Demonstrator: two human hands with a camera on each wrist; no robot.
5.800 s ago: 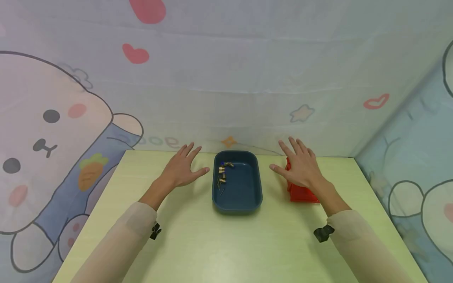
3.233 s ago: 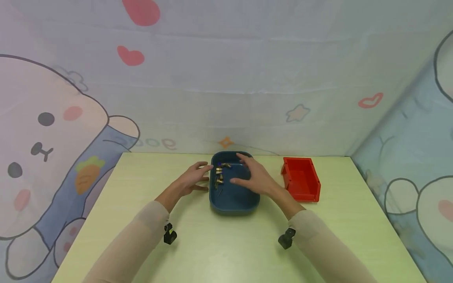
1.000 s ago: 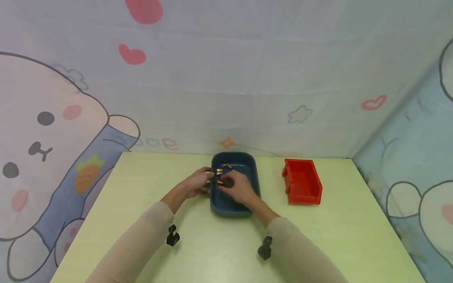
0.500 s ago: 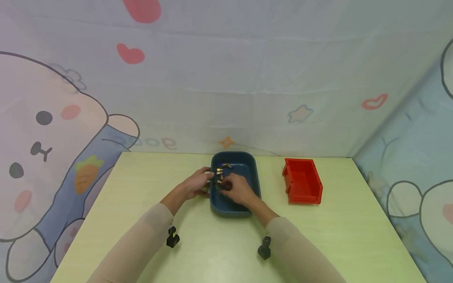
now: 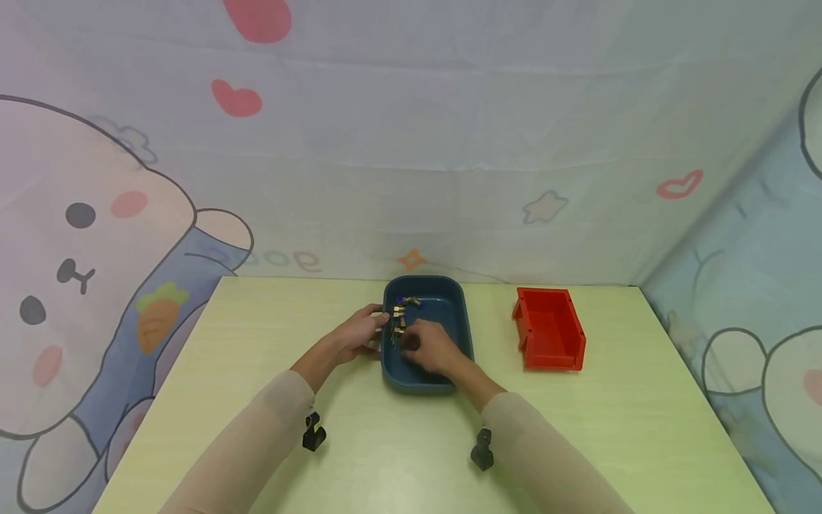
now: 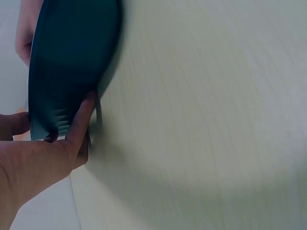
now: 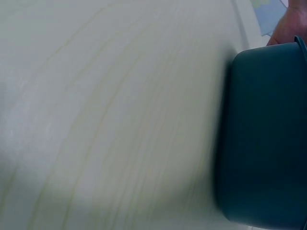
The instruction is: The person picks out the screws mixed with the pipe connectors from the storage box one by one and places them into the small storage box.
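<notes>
In the head view a dark blue plastic bin [image 5: 427, 389] stands on the table, with several small brass fittings [image 5: 399, 311] along its left inner side. Some of them carry blue parts. My left hand [image 5: 353, 333] holds the bin's left wall. The left wrist view shows its thumb at the rim and its fingers against the outside of the bin [image 6: 72, 52]. Inside the bin my right hand [image 5: 433, 346] has curled fingers, thumb and forefinger close together beside the fittings. Whether something small sits between those fingertips is too small to see. The right wrist view shows the bin's outer wall [image 7: 264, 139].
A red open-fronted plastic bin [image 5: 549, 328] stands right of the blue bin. The pale wooden table [image 5: 398, 457] ends at a patterned cloth backdrop [image 5: 411, 178]. Small black wrist cameras hang below both cuffs.
Both hands first hovered apart, then came to the blue bin. The left took its wall; the right reached in among the fittings. Over the last second the right fingertips shifted slightly right and nearer.
</notes>
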